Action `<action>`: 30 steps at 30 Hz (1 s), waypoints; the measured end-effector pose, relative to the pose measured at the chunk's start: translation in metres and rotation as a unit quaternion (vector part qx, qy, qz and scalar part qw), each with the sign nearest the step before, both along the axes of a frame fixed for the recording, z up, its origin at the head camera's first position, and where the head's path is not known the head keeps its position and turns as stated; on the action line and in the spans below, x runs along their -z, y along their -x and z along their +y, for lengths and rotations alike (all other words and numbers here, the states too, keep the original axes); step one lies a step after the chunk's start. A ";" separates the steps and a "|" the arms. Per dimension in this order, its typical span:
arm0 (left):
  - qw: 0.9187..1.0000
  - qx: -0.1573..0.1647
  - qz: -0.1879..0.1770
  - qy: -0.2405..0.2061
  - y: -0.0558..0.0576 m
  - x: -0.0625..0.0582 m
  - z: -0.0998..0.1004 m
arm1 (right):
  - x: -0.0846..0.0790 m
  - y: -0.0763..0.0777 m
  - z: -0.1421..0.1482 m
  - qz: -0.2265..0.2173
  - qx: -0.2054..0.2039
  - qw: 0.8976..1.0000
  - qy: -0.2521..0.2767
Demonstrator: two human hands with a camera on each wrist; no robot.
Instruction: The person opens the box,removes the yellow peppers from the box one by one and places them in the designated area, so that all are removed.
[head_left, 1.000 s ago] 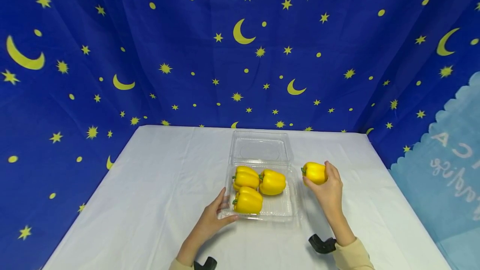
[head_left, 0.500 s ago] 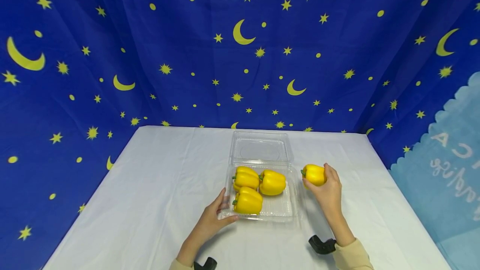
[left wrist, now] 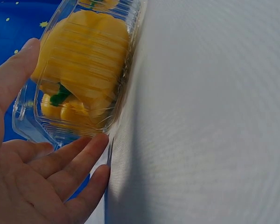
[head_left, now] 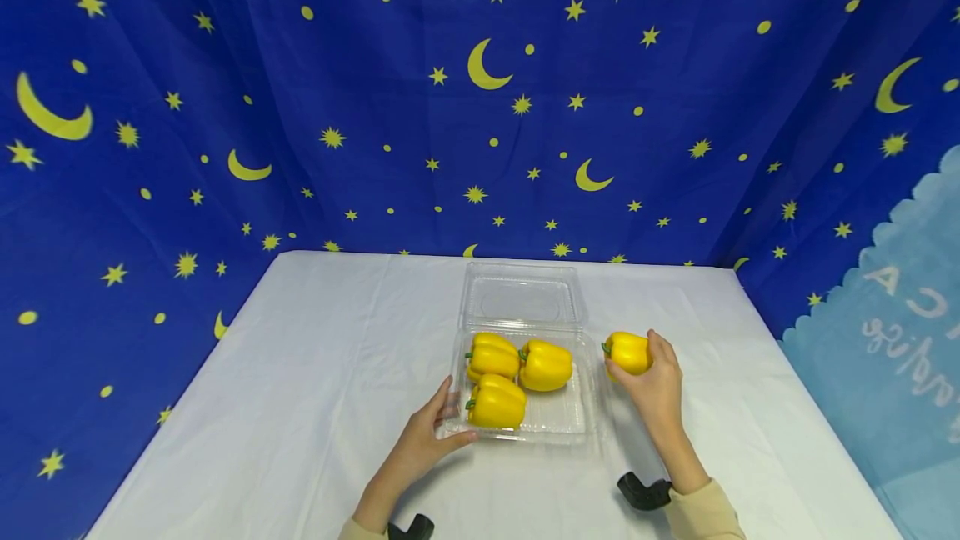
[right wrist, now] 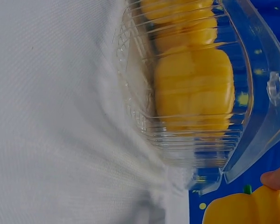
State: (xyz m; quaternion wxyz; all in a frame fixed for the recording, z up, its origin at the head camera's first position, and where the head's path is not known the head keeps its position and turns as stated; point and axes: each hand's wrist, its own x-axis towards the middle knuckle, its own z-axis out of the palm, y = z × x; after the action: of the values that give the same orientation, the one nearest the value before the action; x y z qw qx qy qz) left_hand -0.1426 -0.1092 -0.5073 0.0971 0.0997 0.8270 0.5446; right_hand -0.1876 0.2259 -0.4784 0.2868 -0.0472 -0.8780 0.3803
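Three yellow bell peppers [head_left: 546, 366] with green stems lie in the clear plastic clamshell container [head_left: 555, 432], its lid folded back. My left hand [head_left: 420, 438] is at the container's front left corner, thumb along the front rim. The left wrist view shows its fingers [left wrist: 84, 163] fairly straight, fingertips against the container's ribbed side. To the right of the container, my right hand [head_left: 660, 382] grips another yellow bell pepper [head_left: 628, 352] between thumb and fingers, stem pointing left. Only part of that pepper [right wrist: 247, 210] and a fingertip show low in the right wrist view.
The raised lid [head_left: 522, 294] of the container lies toward the back of the white-covered table [head_left: 337, 373]. A dark blue curtain [head_left: 375, 90] with moons and stars stands behind and at the sides. Light blue cloth with lettering [head_left: 900, 340] hangs at the right.
My right hand has lowered slightly toward the table with the bell pepper in its grip. The left hand, the container and the peppers inside have stayed in place.
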 end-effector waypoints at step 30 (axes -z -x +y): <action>1.000 -0.001 -0.001 0.001 -0.001 -0.002 0.000 | 0.009 -0.001 0.002 -0.052 -0.011 0.998 -0.018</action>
State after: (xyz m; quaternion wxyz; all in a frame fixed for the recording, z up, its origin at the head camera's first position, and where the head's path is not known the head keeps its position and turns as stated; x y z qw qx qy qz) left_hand -0.1417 -0.1096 -0.5056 0.0976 0.0977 0.8275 0.5442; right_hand -0.1870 0.2278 -0.4871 0.2378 -0.0520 -0.8989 0.3644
